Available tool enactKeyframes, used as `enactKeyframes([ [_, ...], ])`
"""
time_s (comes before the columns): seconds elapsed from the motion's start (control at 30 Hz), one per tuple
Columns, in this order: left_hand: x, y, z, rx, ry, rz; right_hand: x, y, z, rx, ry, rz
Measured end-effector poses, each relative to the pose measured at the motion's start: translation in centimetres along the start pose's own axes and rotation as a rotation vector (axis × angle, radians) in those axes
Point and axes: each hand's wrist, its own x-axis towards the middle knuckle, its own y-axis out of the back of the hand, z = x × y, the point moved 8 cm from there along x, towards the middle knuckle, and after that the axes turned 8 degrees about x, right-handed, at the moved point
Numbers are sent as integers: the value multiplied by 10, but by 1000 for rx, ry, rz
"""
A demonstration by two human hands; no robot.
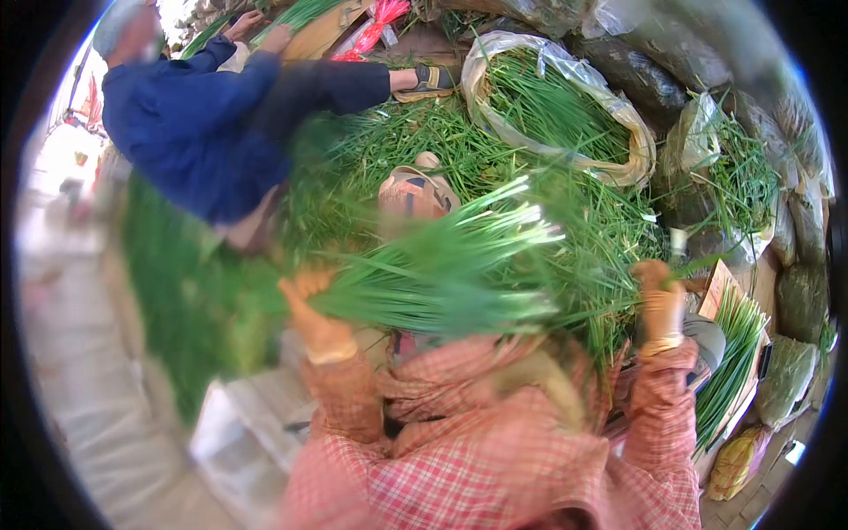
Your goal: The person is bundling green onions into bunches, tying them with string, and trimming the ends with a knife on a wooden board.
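Heap of loose greens (459, 168) spread across the floor, bagged greens (556, 110) behind, co-worker in blue (194, 124) at far left. Bundle of greens (442, 269) held level above the lap, cut ends rightward. Left hand (320, 322) closed around the bundle's stems; right hand (661, 305) closed on a few loose blades. Best gripped firmly near the base, ends kept even, strays tucked in.

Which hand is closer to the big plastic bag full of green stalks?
The right hand. It rests at the edge of the loose heap, below the plastic bag. The left hand is farther away, low on the other side, gripping a bundle of green stalks.
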Motion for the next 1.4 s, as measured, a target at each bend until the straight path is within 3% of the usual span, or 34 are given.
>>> enactKeyframes([
  [0.07, -9, -6, 6, 153, -73, 44, -8, -85, -55, 17, -419, -348],
  [0.2, -12, -8, 13, 150, -146, -45, -36, -220, -67, 315, -532, -847],
  [0.27, -26, -27, 26, 61, -136, -107, -43, -239, -88, 403, -483, -737],
  [0.3, -32, -37, 31, 16, -126, -138, -42, -232, -87, 220, -531, -649],
  [0.4, -37, -52, 34, -57, -106, -197, -42, -221, -82, 23, -421, -551],
  [0.43, -35, -53, 33, -126, -86, -247, -43, -217, -84, 195, -339, -462],
  [0.53, -22, -45, 38, -378, -15, -329, -48, -195, -56, 567, -639, -386],
  [0.57, -16, -46, 41, -491, 15, -316, -48, -179, -58, 703, -667, -482],
  [0.6, -10, -44, 44, -602, 45, -304, -53, -160, -60, 949, -740, -445],
  [0.63, -4, -42, 49, -563, 18, -423, -57, -141, -61, 1192, -818, -402],
  [0.67, 3, -34, 50, -521, -9, -538, -63, -125, -55, 1535, -931, -201],
  [0.73, 12, -18, 46, -497, -26, -714, -40, -77, -55, 1823, -565, -426],
  [0.77, 17, -12, 42, -517, -17, -782, -32, -51, -53, 1810, -431, -427],
  [0.8, 18, -9, 39, -538, -7, -852, -26, -25, -47, 1769, -394, -357],
  [0.9, 23, 2, 28, -546, 41, -795, -19, 53, -22, 1509, -367, -121],
  [1.03, 38, 28, 12, -637, 137, -533, -15, 109, 16, 913, -467, -4],
  [1.1, 27, 0, 24, -586, 111, -521, -10, 97, 34, 267, -544, -88],
  [1.2, 28, -6, 25, -343, -60, -368, 16, 4, -46, -1155, -210, -311],
  [1.27, 14, -27, 35, -425, 12, -380, 21, -57, -102, -590, 276, -237],
  [1.3, 11, -35, 39, -464, 50, -396, 21, -92, -132, -468, 399, -277],
  [1.37, 17, -41, 42, -497, 97, -580, 13, -152, -148, -489, 452, -365],
  [1.4, 19, -43, 40, -515, 122, -669, 12, -184, -136, -633, 353, -538],
])
